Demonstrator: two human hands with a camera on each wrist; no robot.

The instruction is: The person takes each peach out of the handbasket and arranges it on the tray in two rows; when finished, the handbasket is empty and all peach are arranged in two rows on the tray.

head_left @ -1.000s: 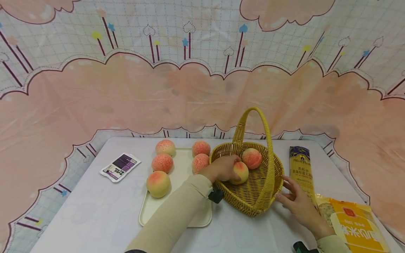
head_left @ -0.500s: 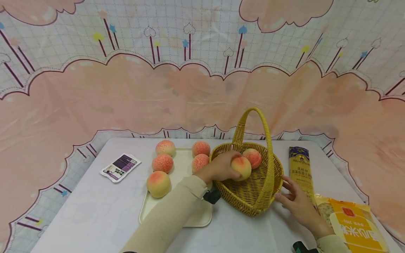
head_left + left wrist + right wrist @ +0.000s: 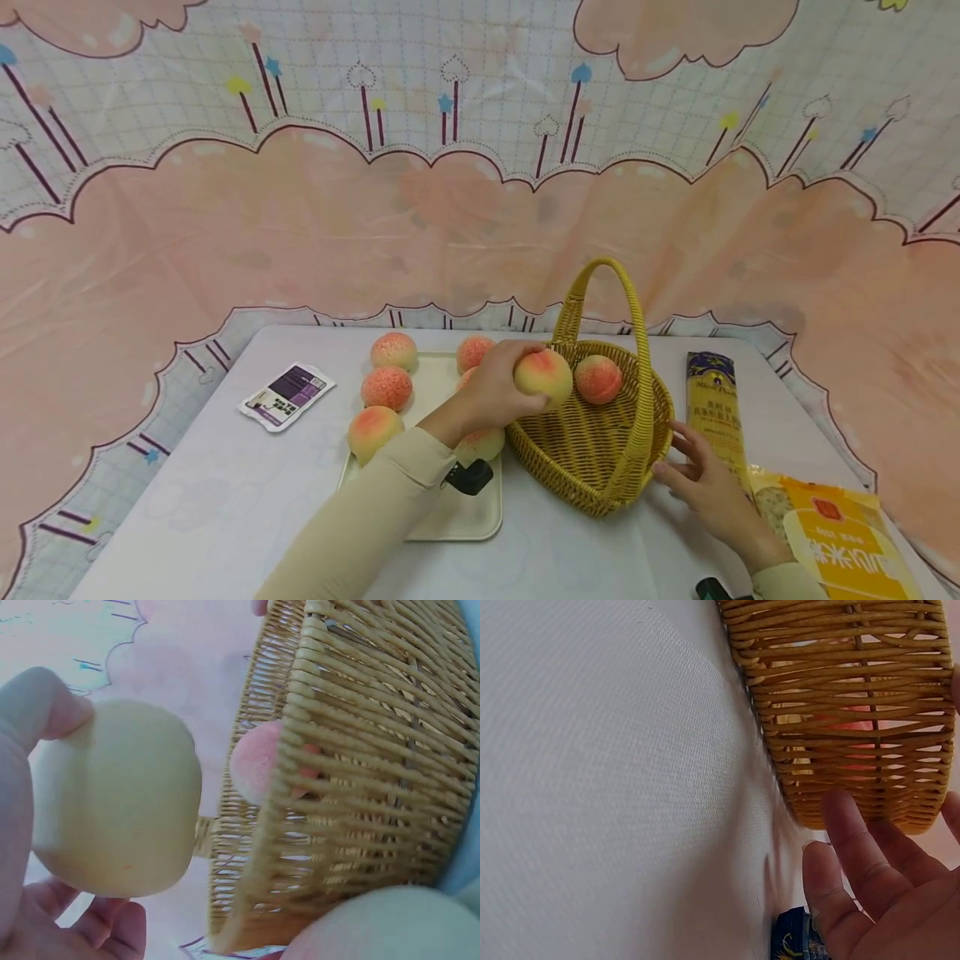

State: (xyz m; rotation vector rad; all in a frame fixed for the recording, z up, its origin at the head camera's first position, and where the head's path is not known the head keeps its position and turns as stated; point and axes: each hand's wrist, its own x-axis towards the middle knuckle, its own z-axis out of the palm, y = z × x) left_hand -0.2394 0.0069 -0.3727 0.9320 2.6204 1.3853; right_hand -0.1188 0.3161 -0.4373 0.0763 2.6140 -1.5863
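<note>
My left hand (image 3: 487, 387) grips a pale yellow-pink peach (image 3: 543, 379), thumb on one side and fingers on the other. This peach is raised at the left rim of a yellow wicker basket (image 3: 585, 450); in the left wrist view, the peach (image 3: 120, 799) appears beside the rim. Inside the basket lies one redder peach (image 3: 597, 379). At the basket's right side, my right hand (image 3: 708, 492) has its fingers loosely extended, fingertips at the wicker wall (image 3: 832, 735). A cream tray (image 3: 457, 517) bears several peaches (image 3: 386, 389) in two columns; my left hand and forearm partly cover them.
A purple-and-white packet (image 3: 287, 397) lies at the left of the white table. Right of the basket are a yellow spaghetti pack (image 3: 716, 408) and an orange-yellow bag (image 3: 840, 533). The basket's tall handle (image 3: 641, 367) arches over it.
My left hand has lifted the peach from inside the basket and carried it left toward the tray, over the rim. The right hand and basket stay in place.
</note>
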